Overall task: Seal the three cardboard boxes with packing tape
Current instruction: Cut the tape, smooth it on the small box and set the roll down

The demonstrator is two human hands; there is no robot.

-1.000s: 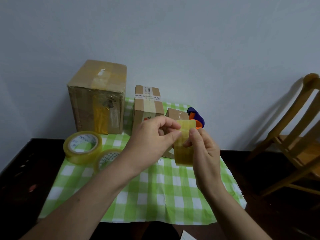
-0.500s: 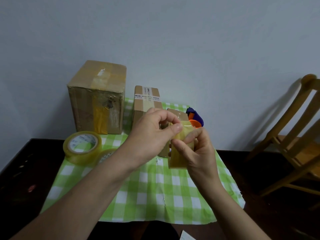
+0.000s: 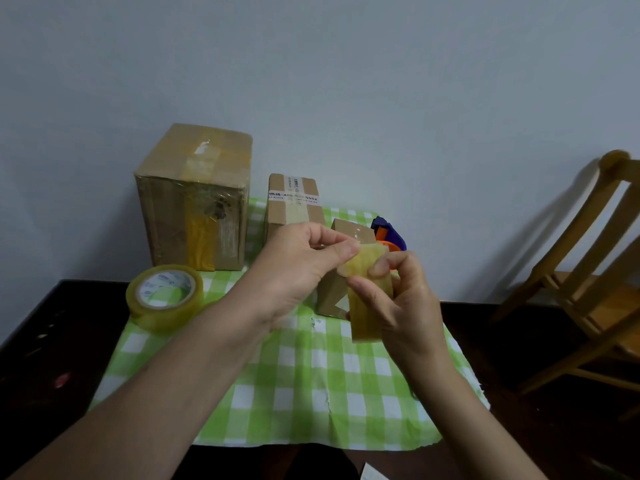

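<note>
Dark table (image 3: 52, 341) is carrying a green checked cloth (image 3: 311, 393) against a pale wall (image 3: 346, 81). Three boxes are standing along the far side: big box (image 3: 194, 202) at left, mid box (image 3: 294, 202) near it, and small box (image 3: 349, 230) to the right, partly hidden by the hands. Right hand (image 3: 405, 303) is gripping a roll (image 3: 367, 313) edge-on above the cloth, with fingers curled round it. Left hand (image 3: 298, 268) is pinching the tape end (image 3: 363, 259) at the roll's top between thumb and fingers. Spare roll (image 3: 164, 296) is lying flat at the cloth's left edge, in front of the big box. Dispenser (image 3: 389, 233) is sitting behind the small box. Chair (image 3: 588, 271) is standing at right.
</note>
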